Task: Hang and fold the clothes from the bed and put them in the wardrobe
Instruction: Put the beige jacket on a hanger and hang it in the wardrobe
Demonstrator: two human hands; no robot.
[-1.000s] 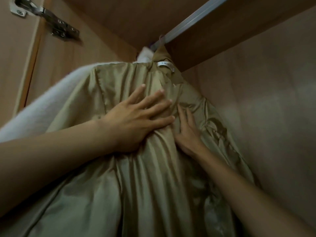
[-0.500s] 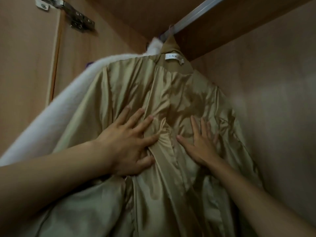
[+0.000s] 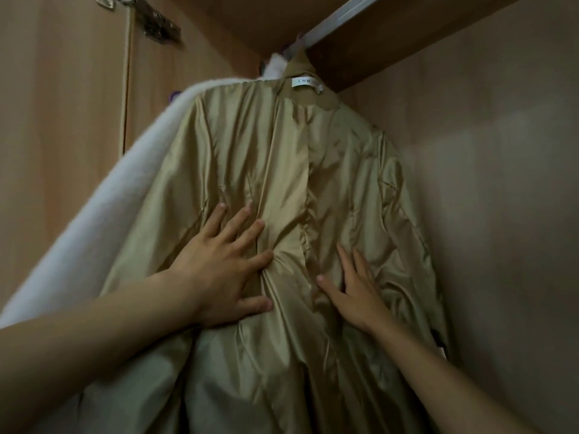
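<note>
Left fingers (image 3: 239, 219): straight and spread, the left hand (image 3: 219, 270) pressed flat on the shiny lining just left of the centre fold.
Right fingers (image 3: 346, 261): straight, slightly apart, the right hand (image 3: 354, 289) laid flat just right of that fold. Neither hand grips any cloth.
Step in hand: as I judge it, smoothing the hung coat (image 3: 250, 136) so it drapes straight.
Doing it well: stroke downward with flat palms, both hands level, pressure light. The lining looks slippery, so a hard push could bunch it or swing the coat askew.
Watch: a pucker (image 3: 283, 255) sits between the 2 hands. Draw it down and apart, not inward.
Coat to fingers: directly under both palms and touching them, its collar label (image 3: 305, 83) well above the fingertips.
Above: the coat hangs from the rail (image 3: 341, 10). The hanger itself is hidden by the collar.
Person's left: a white fleecy garment (image 3: 94, 214) lies against the coat.
Person's right: the sleeve hangs near the wardrobe wall (image 3: 501, 183). I cannot tell whether they touch.
</note>
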